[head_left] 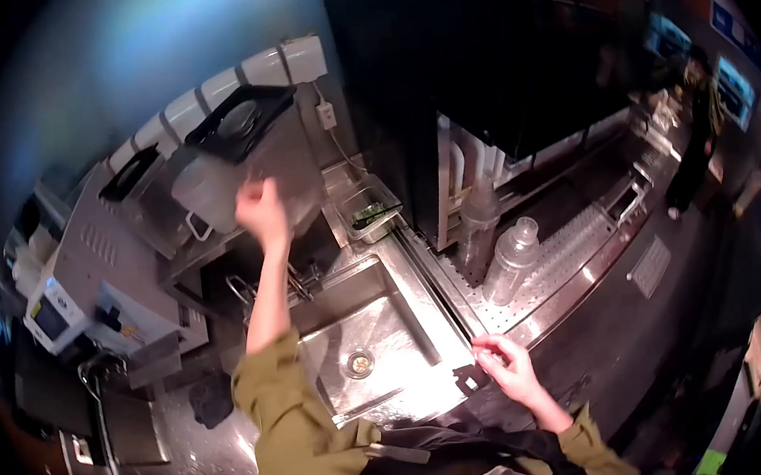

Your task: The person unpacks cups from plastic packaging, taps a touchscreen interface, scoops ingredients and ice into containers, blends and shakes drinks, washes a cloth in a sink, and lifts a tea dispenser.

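My left hand (pixel 261 216) is raised over the back of the sink, close to a translucent white pitcher (pixel 204 191) on the shelf. Its fingers are bent and blurred, so whether they hold anything is unclear. A black tray with a round clear piece (pixel 241 120) sits above and behind that pitcher. Beside the sink's right edge, my right hand (pixel 512 372) hovers with fingers loosely curved and apart, and nothing visible in them. Below and between my hands lies the steel sink (pixel 415 316), with a drain (pixel 358 362) in its floor.
A clear container with green leaves (pixel 369 213) stands at the sink's back right corner. Clear plastic bottles (pixel 513 257) stand on a perforated steel drainboard (pixel 571 248). A machine with a display (pixel 54 313) and a dark cloth (pixel 211 402) are left. Another person (pixel 697 128) stands far right.
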A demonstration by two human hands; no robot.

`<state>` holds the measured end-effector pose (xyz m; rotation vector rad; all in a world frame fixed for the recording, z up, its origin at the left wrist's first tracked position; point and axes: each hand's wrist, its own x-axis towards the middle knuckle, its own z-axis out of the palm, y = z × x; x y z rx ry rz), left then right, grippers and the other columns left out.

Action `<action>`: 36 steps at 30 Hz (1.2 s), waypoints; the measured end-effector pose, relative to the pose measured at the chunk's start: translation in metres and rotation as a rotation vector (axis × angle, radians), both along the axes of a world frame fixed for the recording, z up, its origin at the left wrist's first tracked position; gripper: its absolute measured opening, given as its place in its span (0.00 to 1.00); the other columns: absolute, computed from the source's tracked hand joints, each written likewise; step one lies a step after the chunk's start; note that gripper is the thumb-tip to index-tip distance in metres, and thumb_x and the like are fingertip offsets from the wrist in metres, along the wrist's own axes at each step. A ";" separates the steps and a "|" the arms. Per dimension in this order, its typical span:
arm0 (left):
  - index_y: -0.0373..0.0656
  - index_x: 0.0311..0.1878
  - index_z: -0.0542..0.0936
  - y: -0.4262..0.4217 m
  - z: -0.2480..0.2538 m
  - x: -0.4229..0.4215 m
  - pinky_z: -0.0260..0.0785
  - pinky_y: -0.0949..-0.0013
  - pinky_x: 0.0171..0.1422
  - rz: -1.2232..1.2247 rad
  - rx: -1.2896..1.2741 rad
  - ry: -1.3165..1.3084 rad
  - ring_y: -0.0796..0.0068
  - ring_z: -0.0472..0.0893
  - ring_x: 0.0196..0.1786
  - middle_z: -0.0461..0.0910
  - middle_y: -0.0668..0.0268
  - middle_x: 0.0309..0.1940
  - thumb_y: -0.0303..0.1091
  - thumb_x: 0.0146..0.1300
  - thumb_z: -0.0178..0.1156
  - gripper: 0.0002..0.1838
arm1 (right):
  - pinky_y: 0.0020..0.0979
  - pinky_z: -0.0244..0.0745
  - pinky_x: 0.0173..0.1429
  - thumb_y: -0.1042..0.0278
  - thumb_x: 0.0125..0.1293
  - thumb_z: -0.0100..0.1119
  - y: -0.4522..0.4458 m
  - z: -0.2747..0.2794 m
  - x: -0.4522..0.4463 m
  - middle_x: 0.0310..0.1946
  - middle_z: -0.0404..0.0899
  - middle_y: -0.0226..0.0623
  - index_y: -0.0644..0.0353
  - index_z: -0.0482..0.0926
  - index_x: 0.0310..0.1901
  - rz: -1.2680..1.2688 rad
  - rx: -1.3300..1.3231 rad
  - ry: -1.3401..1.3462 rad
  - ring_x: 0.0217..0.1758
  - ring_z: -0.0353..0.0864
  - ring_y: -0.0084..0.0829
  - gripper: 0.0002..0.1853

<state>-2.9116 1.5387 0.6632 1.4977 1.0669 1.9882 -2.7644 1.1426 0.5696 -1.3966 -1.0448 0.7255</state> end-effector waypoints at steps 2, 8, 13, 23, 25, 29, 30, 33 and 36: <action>0.35 0.30 0.75 -0.072 0.018 -0.042 0.63 0.75 0.30 -0.198 -0.151 0.008 0.82 0.69 0.24 0.74 0.71 0.21 0.28 0.48 0.57 0.07 | 0.28 0.69 0.43 0.76 0.48 0.59 0.027 0.058 -0.006 0.39 0.73 0.42 0.64 0.73 0.47 0.020 0.358 -0.402 0.39 0.73 0.35 0.20; 0.38 0.33 0.73 -0.210 0.020 -0.132 0.54 0.82 0.23 -0.394 -0.256 0.471 0.86 0.62 0.20 0.66 0.74 0.18 0.31 0.44 0.56 0.11 | 0.49 0.53 0.62 0.46 0.48 0.58 0.044 0.113 -0.017 0.63 0.50 0.47 0.60 0.59 0.60 0.048 0.609 -0.772 0.64 0.53 0.49 0.40; 0.38 0.29 0.72 -0.263 -0.039 -0.081 0.53 0.82 0.22 -0.752 -0.469 0.488 0.86 0.63 0.18 0.67 0.73 0.17 0.31 0.41 0.57 0.10 | 0.39 0.67 0.55 0.60 0.51 0.59 -0.014 0.049 0.025 0.47 0.70 0.41 0.63 0.71 0.39 0.223 0.535 -0.652 0.56 0.65 0.42 0.18; 0.38 0.28 0.72 -0.419 -0.084 0.168 0.52 0.82 0.21 -1.130 -0.657 0.477 0.86 0.63 0.18 0.67 0.73 0.17 0.30 0.41 0.56 0.09 | 0.38 0.61 0.60 0.71 0.56 0.54 -0.155 -0.069 0.309 0.37 0.70 0.42 0.64 0.69 0.34 -0.010 0.197 -0.664 0.59 0.61 0.47 0.08; 0.38 0.28 0.72 -0.439 -0.076 0.212 0.52 0.82 0.21 -1.155 -0.640 0.483 0.86 0.63 0.18 0.67 0.73 0.17 0.30 0.41 0.56 0.09 | 0.49 0.56 0.61 0.70 0.53 0.56 -0.127 -0.130 0.357 0.38 0.69 0.41 0.63 0.69 0.34 -0.084 0.220 -0.806 0.60 0.60 0.44 0.09; 0.38 0.27 0.71 -0.463 -0.067 0.294 0.52 0.82 0.21 -1.170 -0.619 0.466 0.85 0.63 0.18 0.67 0.73 0.17 0.30 0.41 0.56 0.09 | 0.51 0.47 0.65 0.73 0.52 0.53 -0.093 -0.181 0.428 0.42 0.68 0.39 0.63 0.69 0.34 -0.050 -0.006 -0.916 0.64 0.55 0.41 0.08; 0.38 0.27 0.71 -0.466 -0.068 0.316 0.52 0.82 0.21 -1.168 -0.616 0.462 0.85 0.63 0.18 0.67 0.73 0.17 0.30 0.41 0.56 0.09 | 0.51 0.45 0.67 0.73 0.50 0.52 -0.087 -0.191 0.442 0.42 0.68 0.40 0.63 0.70 0.33 -0.055 0.014 -0.930 0.64 0.54 0.41 0.07; 0.38 0.27 0.71 -0.477 -0.074 0.388 0.52 0.82 0.21 -1.160 -0.612 0.452 0.85 0.63 0.18 0.67 0.73 0.16 0.30 0.40 0.56 0.09 | 0.50 0.46 0.65 0.64 0.49 0.51 -0.077 -0.196 0.493 0.46 0.69 0.42 0.60 0.74 0.37 -0.074 -0.050 -1.254 0.64 0.54 0.41 0.14; 0.38 0.27 0.71 -0.479 -0.080 0.467 0.52 0.81 0.20 -1.165 -0.599 0.421 0.85 0.63 0.17 0.67 0.73 0.16 0.30 0.40 0.56 0.09 | 0.43 0.55 0.62 0.63 0.47 0.53 -0.094 -0.181 0.565 0.48 0.68 0.44 0.61 0.71 0.44 0.079 0.194 -0.933 0.59 0.61 0.43 0.20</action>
